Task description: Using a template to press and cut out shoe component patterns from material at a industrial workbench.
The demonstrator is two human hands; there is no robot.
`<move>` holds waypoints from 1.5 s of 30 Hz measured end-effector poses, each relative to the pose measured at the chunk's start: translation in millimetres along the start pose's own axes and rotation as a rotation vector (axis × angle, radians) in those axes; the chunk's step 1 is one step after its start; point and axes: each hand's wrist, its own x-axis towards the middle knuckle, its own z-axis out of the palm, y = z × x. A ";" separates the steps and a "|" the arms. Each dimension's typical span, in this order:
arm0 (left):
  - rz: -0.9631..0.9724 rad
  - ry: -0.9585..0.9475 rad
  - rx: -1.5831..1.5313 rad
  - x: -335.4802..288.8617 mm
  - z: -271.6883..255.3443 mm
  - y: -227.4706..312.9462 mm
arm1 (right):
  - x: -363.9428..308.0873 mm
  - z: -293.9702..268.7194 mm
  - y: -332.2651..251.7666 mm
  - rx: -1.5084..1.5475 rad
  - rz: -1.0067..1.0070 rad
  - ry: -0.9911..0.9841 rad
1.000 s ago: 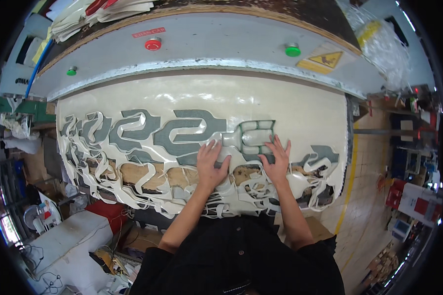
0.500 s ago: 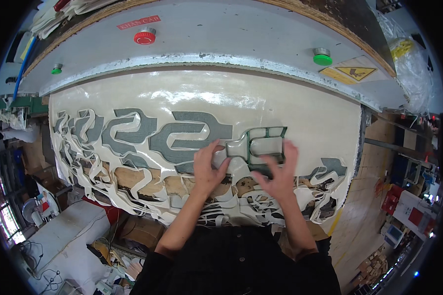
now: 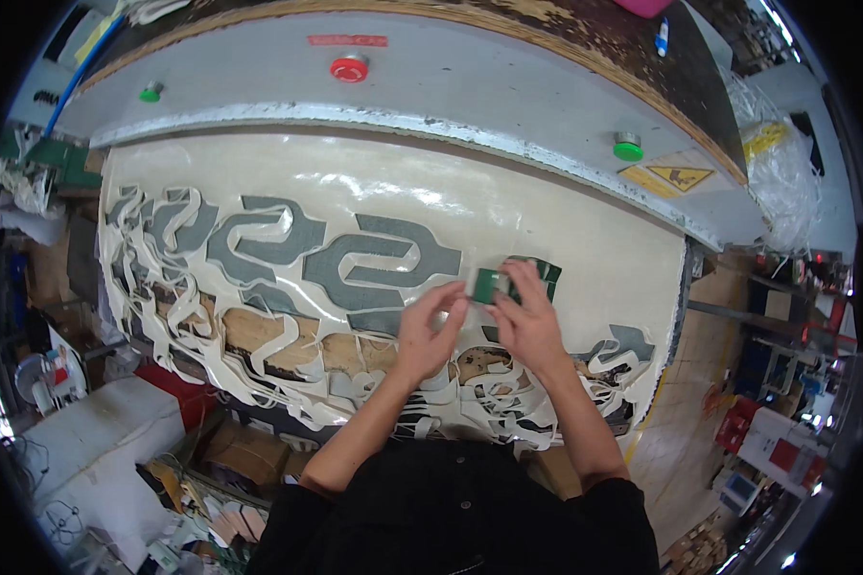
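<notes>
A green metal cutting die (image 3: 489,286) is tipped up off a cream sheet (image 3: 307,177), showing its green side wall. My right hand (image 3: 529,321) is closed on it, fingers over its top. Just to the left is my left hand (image 3: 430,331), thumb and fingers curved and apart. Its fingertips come close to the die's left end; whether they touch it I cannot make out. Left of my hands, several buckle-shaped cut-outs (image 3: 331,268) show grey in the sheet. Part of the die is hidden behind my right fingers.
Tangled cream offcuts (image 3: 288,388) lie along the near edge over a worn brown board (image 3: 283,335). Across the far side runs a grey machine beam (image 3: 508,91) with a red button (image 3: 349,67), green buttons (image 3: 627,149) and a yellow warning label (image 3: 679,178).
The die has gone from lying nearly flat to tipped up, and my right hand has closed on it. My left fingers have come off its narrow end. The whole view has shifted and turned slightly.
</notes>
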 end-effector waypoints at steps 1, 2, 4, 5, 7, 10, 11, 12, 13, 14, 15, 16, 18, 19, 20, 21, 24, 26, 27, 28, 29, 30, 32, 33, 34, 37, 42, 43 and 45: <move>0.001 0.009 -0.013 -1.8 10.7 7.0 | -5.4 -9.2 -2.7 -0.007 -0.007 -0.012; -0.041 -0.012 -0.207 -0.2 18.4 15.8 | -10.1 -14.9 -4.9 -0.013 -0.014 0.044; -0.077 0.052 -0.453 4.6 44.6 36.2 | -21.6 -22.8 -13.6 -0.009 -0.002 0.099; -0.073 0.063 -0.461 5.9 43.6 33.5 | -26.6 -22.4 -17.5 -0.010 -0.012 0.090; -0.247 -0.097 -0.407 11.9 42.1 31.7 | -37.3 -15.8 -20.0 0.009 0.003 0.186; -0.205 -0.067 -0.338 13.1 38.9 38.9 | -49.0 -11.0 -22.7 0.047 0.036 0.254; -0.149 -0.061 -0.179 13.2 33.4 35.4 | -49.6 -10.1 -25.1 0.064 0.039 0.298; -0.149 -0.058 -0.176 15.2 28.5 28.0 | -51.2 -13.7 -29.3 0.159 0.143 0.374; -0.140 0.007 -0.116 19.8 23.9 25.9 | -51.3 -19.7 -20.0 0.102 0.061 0.424; -0.130 0.073 -0.055 23.5 21.6 24.4 | -59.2 -15.1 -19.9 0.220 0.182 0.506; -0.129 0.074 -0.051 23.9 21.9 23.7 | -66.0 -9.8 -21.5 0.339 0.303 0.584; -0.160 0.104 -0.108 25.3 22.9 39.7 | -63.7 -4.2 -22.4 0.333 0.316 0.598; -0.193 0.135 -0.159 27.9 21.8 47.2 | -53.5 6.2 -23.6 0.652 0.372 0.874; -0.186 0.154 -0.116 32.2 17.7 45.6 | -54.7 6.7 -22.7 0.657 0.372 0.877; -0.179 0.174 -0.074 36.5 12.6 44.2 | -56.7 7.0 -20.2 0.574 0.344 0.872; -0.177 0.176 -0.070 40.7 6.3 43.0 | -58.3 6.2 -17.4 0.491 0.316 0.864; -0.040 0.328 0.104 52.2 -26.0 32.4 | -69.7 -4.9 2.8 0.362 0.396 0.918; -0.012 0.416 0.133 59.0 -52.0 33.2 | -77.4 -24.1 23.0 0.144 0.347 0.980; -0.006 0.482 0.131 65.3 -76.3 37.5 | -90.8 -45.6 26.8 -0.078 0.564 0.902; 0.002 0.544 0.127 71.9 -105.4 43.3 | -98.3 -67.7 37.1 -0.046 0.577 0.929; 0.008 0.564 0.188 78.2 -136.7 41.3 | -83.2 -86.1 32.0 -0.029 0.469 0.998; 0.015 0.585 0.246 83.7 -169.0 37.0 | -92.0 -109.8 44.3 0.064 0.383 0.847; 0.027 0.561 0.288 91.2 -228.0 25.5 | -63.2 -141.3 24.7 -0.189 0.266 0.555; 0.014 0.529 0.305 94.5 -256.3 19.0 | -47.2 -152.7 19.0 -0.427 0.144 0.249; -0.001 0.501 0.396 97.2 -279.3 14.3 | -33.0 -149.4 16.3 -0.398 0.172 0.069; 0.029 0.515 0.681 102.5 -332.5 -4.2 | -6.9 -99.5 31.6 -0.377 0.091 -0.232; 0.118 0.652 1.223 90.2 -327.2 -11.6 | 1.2 16.9 34.1 -0.448 -0.057 -0.289; 0.325 0.841 1.412 85.5 -306.3 -12.7 | 0.3 30.6 30.3 -0.454 -0.070 -0.319; 0.307 0.725 1.202 85.4 -236.0 1.8 | -12.0 42.3 32.3 -0.474 -0.052 -0.352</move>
